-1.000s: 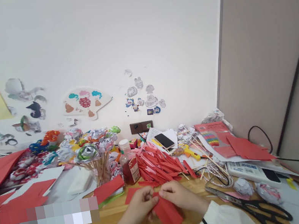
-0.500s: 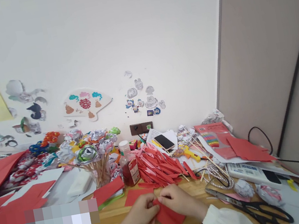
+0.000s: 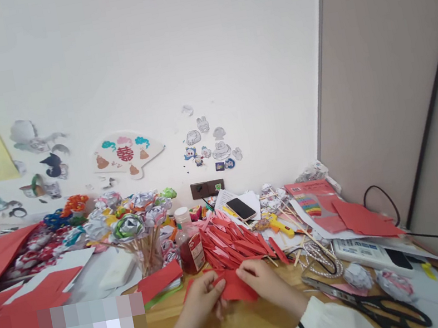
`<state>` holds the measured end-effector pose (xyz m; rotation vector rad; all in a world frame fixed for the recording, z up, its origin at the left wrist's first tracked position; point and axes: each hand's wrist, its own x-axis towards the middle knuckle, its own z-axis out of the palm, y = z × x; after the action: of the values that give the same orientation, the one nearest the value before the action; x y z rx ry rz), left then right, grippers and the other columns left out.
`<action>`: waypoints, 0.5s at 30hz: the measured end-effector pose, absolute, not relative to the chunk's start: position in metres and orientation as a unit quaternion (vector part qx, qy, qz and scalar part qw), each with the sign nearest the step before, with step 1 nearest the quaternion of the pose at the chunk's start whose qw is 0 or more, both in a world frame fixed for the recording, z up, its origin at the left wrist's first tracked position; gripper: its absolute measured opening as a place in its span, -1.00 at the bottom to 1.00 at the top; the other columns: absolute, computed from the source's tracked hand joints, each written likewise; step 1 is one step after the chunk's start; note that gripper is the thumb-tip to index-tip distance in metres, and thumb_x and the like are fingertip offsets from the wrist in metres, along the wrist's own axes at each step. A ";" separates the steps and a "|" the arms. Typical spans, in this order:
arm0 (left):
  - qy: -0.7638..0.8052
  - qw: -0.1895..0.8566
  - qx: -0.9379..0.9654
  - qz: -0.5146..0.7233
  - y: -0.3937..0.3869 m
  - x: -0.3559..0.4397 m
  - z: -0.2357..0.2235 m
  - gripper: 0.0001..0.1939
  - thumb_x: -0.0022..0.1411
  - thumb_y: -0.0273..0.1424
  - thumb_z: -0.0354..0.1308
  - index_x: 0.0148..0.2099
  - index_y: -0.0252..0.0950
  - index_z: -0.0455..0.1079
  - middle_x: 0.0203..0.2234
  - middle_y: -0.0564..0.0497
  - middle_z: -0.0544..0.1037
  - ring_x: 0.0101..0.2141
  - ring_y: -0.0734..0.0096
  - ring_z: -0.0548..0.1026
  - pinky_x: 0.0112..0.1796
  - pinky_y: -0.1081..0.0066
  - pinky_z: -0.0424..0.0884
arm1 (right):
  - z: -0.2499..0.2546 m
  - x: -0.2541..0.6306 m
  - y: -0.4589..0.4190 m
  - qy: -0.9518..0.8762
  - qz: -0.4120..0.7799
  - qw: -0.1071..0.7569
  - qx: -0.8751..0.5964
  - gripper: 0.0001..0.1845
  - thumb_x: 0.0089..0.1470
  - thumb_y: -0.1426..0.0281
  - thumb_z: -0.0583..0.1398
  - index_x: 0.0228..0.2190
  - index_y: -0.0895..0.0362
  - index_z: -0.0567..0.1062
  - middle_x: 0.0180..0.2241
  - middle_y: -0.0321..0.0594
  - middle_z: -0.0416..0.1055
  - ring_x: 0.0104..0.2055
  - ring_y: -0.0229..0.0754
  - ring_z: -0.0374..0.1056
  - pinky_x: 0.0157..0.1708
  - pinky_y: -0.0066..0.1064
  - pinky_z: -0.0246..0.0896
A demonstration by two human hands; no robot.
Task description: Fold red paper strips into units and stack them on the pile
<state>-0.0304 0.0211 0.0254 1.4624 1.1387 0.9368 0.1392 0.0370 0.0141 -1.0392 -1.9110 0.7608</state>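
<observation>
A piece of red paper [image 3: 237,288] is stretched between my two hands, low over the wooden table. My left hand [image 3: 207,297] pinches its left side between thumb and fingers. On the right edge, my right hand [image 3: 265,280] grips it with the thumb on top; the other fingers are partly hidden. Another red sheet lies flat on the table behind my left hand, mostly covered. Just beyond the hands rests a heap of folded red paper strips [image 3: 232,241], beside a bottle of reddish liquid [image 3: 190,248].
Black-handled scissors [image 3: 379,302] lie at the right, near crumpled paper balls [image 3: 357,276] and a beaded cord [image 3: 320,259]. Behind are a yellow glue gun [image 3: 279,225] and a phone [image 3: 241,209]. Paper flowers [image 3: 128,225] stand at left, near red sheets [image 3: 42,291].
The red paper has moved up and away from me, and now spreads flatter between my hands. Both hands have shifted slightly forward and farther apart.
</observation>
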 end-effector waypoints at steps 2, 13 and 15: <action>0.475 0.507 0.591 0.410 0.025 -0.032 0.023 -0.61 -0.14 -0.05 0.09 -0.54 -0.29 0.14 -0.81 0.13 0.41 -0.83 0.58 0.29 -0.77 0.61 0.04 | 0.009 0.141 0.043 -0.727 0.328 0.417 -0.435 -0.73 -0.03 0.27 0.05 -0.55 0.21 0.39 -0.57 -0.31 0.30 -0.50 -0.30 0.17 -0.53 -0.53 -0.02; 0.489 0.507 0.526 0.476 0.030 -0.036 0.030 -0.56 -0.24 -0.03 0.15 -0.46 -0.30 0.20 -0.78 0.17 0.41 -0.79 0.55 0.32 -0.68 0.54 0.23 | 0.006 0.142 0.053 -0.597 0.517 0.466 -0.399 -0.66 -0.15 0.16 0.13 -0.44 0.21 0.31 -0.65 -0.35 0.28 -0.68 -0.37 0.14 -0.65 -0.53 0.03; 0.491 0.502 0.532 0.473 0.030 -0.037 0.032 -0.54 -0.26 -0.03 0.16 -0.43 -0.30 0.21 -0.80 0.18 0.40 -0.80 0.55 0.31 -0.70 0.55 0.21 | 0.008 0.141 0.050 -0.594 0.535 0.467 -0.378 -0.65 -0.15 0.20 0.15 -0.37 0.21 0.30 -0.64 -0.35 0.30 -0.69 -0.38 0.14 -0.65 -0.54 0.05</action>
<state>-0.0365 0.0300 0.0315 1.2852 1.1862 1.1430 0.1408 0.0497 0.0082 -0.9284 -1.4581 1.3121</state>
